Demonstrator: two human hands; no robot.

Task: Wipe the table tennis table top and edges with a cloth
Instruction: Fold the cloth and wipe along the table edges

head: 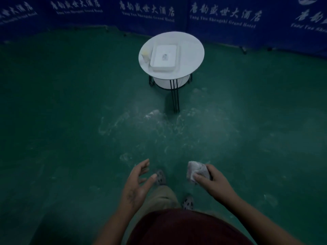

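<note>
My right hand (213,181) grips a bunched grey-white cloth (196,170), held low in front of me at the right. Its thumb lies across the cloth's near side. My left hand (139,181) hangs at the left with fingers spread and relaxed, holding nothing. No table tennis table is in view; I look down at a green floor.
A small round white side table (192,55) on thin black legs stands ahead, bearing a white rectangular tray (163,58) and a small bottle (146,56). Blue barrier panels (230,18) with white lettering line the far edge. White scuff marks (155,115) streak the floor. My patterned shoes (160,176) show below.
</note>
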